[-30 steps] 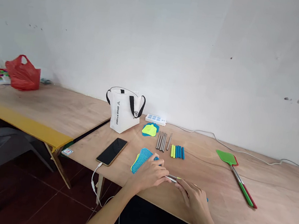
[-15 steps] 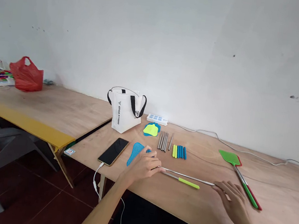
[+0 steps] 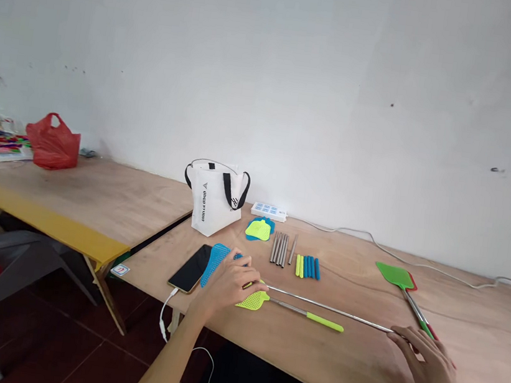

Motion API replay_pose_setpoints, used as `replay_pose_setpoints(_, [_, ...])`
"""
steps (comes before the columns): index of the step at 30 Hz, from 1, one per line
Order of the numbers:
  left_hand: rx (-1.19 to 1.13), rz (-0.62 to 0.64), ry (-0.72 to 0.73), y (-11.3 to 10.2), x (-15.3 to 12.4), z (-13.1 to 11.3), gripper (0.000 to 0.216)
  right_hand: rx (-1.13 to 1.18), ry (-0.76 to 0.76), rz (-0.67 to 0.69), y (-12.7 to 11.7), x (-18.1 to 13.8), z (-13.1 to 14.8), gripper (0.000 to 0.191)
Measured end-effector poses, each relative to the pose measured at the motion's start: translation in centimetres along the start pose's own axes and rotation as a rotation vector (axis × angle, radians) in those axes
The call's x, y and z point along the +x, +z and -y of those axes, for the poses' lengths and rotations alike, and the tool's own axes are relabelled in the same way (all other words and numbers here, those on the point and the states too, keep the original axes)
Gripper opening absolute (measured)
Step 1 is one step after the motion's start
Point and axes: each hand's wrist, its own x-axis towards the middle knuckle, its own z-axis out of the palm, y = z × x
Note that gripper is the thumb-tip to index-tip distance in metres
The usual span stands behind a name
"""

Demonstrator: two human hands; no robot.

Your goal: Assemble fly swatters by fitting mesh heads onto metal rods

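Note:
My left hand point(image 3: 230, 280) is closed on the neck of a blue fly swatter, whose mesh head point(image 3: 214, 260) sticks out to the left over a phone point(image 3: 190, 261). Its thin metal rod point(image 3: 329, 308) runs long across the wooden table point(image 3: 355, 362) to my right hand point(image 3: 425, 364), whose fingertips pinch the rod's far end. A yellow-green fly swatter point(image 3: 254, 300) with a lime handle point(image 3: 325, 321) lies just in front of the rod, its head touching my left hand.
Behind lie several metal rods point(image 3: 280, 248), blue and lime handle grips point(image 3: 308, 266), stacked swatter heads point(image 3: 258, 229), a white tote bag point(image 3: 213, 200) and a power strip point(image 3: 269, 211). Green and red swatters point(image 3: 395, 276) lie at right. A red bag point(image 3: 53, 142) sits on the left table.
My hands moved apart: the right hand drew the rod out far to the right, the left slid left with the blue head. A yellow-green swatter now lies in view.

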Motion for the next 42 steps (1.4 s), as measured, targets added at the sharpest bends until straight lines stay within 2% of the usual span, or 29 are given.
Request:
replay_pose_setpoints(4, [0.04, -0.021, 0.006, -0.4, 0.2, -0.5, 0.041, 0.055, -0.008, 0.023, -0.1, 0.8, 1.7, 0.044])
replay_pose_setpoints(11, [0.071, -0.056, 0.03, 0.1, 0.6, -1.6, 0.04, 0.054, -0.021, 0.066, -1.1, 2.5, 5.8, 0.044])
replay_pose_setpoints(18, [0.057, -0.055, 0.014, -0.1, 0.5, -1.6, 0.041, -0.001, -0.053, 0.065, -2.5, 3.1, 7.1, 0.044])
replay_pose_setpoints(21, [0.061, -0.014, 0.06, 0.9, 0.8, -2.6, 0.04, 0.033, -0.121, 0.125, -1.8, 3.3, 9.4, 0.043])
replay_pose_setpoints(24, [0.095, 0.04, 0.13, 2.2, 1.1, -3.6, 0.04, 0.092, -0.159, 0.275, -0.4, 3.6, 13.1, 0.044])
replay_pose_setpoints(28, [0.076, 0.056, 0.109, 3.5, 1.1, -4.0, 0.042, 0.068, -0.137, 0.256, 1.2, 3.7, 17.2, 0.048])
replay_pose_setpoints(31, [0.078, 0.086, 0.161, 4.4, 0.9, -4.3, 0.041, 0.074, -0.145, 0.268, 1.9, 3.4, 19.3, 0.048])
replay_pose_setpoints(35, [0.086, 0.118, 0.2, 5.6, 0.8, -4.9, 0.04, 0.044, -0.115, 0.263, 2.4, 3.0, 20.6, 0.053])
replay_pose_setpoints(42, [0.051, 0.229, 0.145, 6.0, 0.6, -4.8, 0.038, 0.013, -0.053, 0.309, 3.4, 2.3, 20.1, 0.052])
